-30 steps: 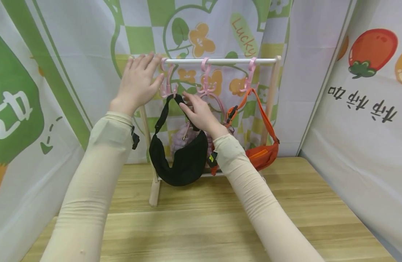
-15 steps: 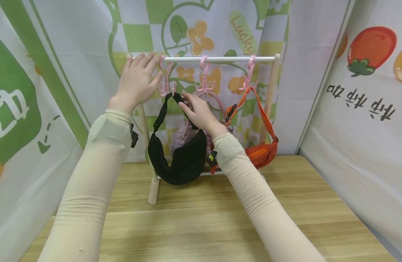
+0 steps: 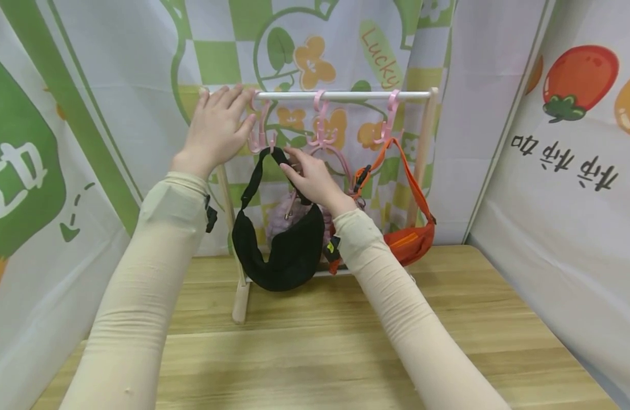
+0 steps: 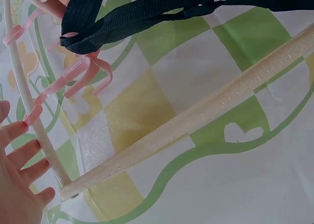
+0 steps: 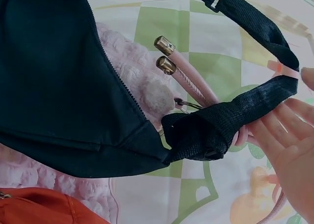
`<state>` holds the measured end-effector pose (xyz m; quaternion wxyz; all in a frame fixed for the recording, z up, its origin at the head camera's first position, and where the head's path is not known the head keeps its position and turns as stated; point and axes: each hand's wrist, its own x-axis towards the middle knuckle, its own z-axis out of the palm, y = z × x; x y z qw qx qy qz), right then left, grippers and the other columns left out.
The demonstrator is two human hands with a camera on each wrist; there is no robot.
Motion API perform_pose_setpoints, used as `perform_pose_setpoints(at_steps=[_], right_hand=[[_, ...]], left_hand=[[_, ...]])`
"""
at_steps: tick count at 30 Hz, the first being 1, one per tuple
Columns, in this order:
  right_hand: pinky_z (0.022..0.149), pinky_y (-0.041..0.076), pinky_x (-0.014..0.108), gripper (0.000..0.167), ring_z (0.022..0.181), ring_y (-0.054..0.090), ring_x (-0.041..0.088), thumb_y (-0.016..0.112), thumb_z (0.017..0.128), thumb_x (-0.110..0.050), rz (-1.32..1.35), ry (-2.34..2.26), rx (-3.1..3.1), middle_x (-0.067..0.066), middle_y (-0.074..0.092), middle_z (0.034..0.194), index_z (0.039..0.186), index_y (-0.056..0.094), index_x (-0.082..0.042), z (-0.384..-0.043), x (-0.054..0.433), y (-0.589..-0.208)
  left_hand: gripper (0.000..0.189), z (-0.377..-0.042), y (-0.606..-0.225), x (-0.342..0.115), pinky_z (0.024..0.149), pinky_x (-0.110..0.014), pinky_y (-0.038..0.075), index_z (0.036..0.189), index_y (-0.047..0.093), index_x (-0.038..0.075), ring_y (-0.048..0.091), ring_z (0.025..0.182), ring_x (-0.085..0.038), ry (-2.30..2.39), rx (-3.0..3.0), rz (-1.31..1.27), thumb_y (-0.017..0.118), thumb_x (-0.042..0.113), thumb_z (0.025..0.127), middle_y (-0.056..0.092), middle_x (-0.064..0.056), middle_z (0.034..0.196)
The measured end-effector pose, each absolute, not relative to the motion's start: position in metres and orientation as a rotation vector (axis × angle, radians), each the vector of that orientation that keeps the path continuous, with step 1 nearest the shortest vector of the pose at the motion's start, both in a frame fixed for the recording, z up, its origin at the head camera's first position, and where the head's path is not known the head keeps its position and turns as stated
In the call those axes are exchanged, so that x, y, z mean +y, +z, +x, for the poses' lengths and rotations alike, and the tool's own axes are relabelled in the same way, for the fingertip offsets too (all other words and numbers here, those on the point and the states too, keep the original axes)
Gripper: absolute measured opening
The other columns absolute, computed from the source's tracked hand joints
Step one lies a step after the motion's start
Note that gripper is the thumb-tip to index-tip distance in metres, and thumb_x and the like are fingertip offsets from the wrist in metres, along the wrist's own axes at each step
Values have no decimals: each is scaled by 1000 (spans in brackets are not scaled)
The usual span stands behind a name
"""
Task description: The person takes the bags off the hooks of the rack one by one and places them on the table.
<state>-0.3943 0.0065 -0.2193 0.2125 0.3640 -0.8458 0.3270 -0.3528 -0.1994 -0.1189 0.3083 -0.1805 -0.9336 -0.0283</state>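
Note:
A black waist bag (image 3: pixel 281 259) hangs by its strap (image 5: pixel 265 96) from the leftmost pink hook (image 3: pixel 262 131). My left hand (image 3: pixel 215 128) rests on the left end of the rack's white rail (image 3: pixel 356 95), its fingers spread and reaching over the rail. Beside the hook, my right hand (image 3: pixel 317 179) touches the strap from the right. In the right wrist view its fingers lie nearly straight along the webbing, the thumb apart near the hook. Behind the black bag, a fluffy pink bag (image 5: pixel 130 62) with gold-tipped cords is partly hidden.
An orange waist bag (image 3: pixel 409 245) hangs on the right hook (image 3: pixel 392 117), partly covered by my right forearm. The middle hook (image 3: pixel 322 122) carries a pink handle. The wooden rack (image 3: pixel 240 302) stands on a wood-grain table (image 3: pixel 294 359) before a printed curtain (image 3: pixel 215 62).

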Motion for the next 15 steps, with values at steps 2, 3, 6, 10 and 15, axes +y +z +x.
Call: perform_pose_setpoints(at_steps=[2, 3, 6, 10, 15], right_hand=[[92, 52, 32, 50, 107, 64, 21, 48, 99, -33, 1009, 893, -2352, 12, 62, 122, 142, 41, -8, -395, 6, -220], [91, 52, 31, 50, 106, 64, 21, 49, 99, -33, 1008, 887, -2354, 12, 62, 121, 142, 41, -9, -395, 6, -220], [89, 53, 31, 50, 103, 65, 20, 51, 98, -31, 1007, 885, -2356, 11, 64, 117, 142, 41, -9, -396, 5, -221], [87, 54, 31, 50, 100, 66, 20, 53, 97, -28, 1016, 906, -2361, 11, 65, 113, 141, 42, -7, -396, 4, -221], [83, 54, 31, 50, 96, 66, 19, 54, 97, -29, 1000, 934, -2381, 10, 65, 113, 141, 43, -8, -397, 2, -223]], left_hand=[[55, -353, -119, -199, 117, -55, -3, 152, 20, 16, 16, 144, -38, -74, -2467, -478, 26, 38, 102, 18, -13, 158], [54, -354, -119, -199, 117, -55, -3, 152, 20, 16, 16, 144, -38, -73, -2467, -479, 26, 39, 102, 18, -13, 158], [54, -354, -119, -199, 117, -55, -4, 152, 21, 16, 16, 144, -37, -74, -2465, -481, 25, 39, 102, 18, -12, 157], [54, -354, -119, -199, 117, -54, -4, 151, 21, 16, 16, 144, -37, -76, -2463, -480, 25, 39, 102, 19, -12, 157], [54, -353, -118, -200, 117, -54, -4, 151, 21, 16, 15, 145, -37, -86, -2471, -477, 24, 39, 102, 18, -12, 158]])
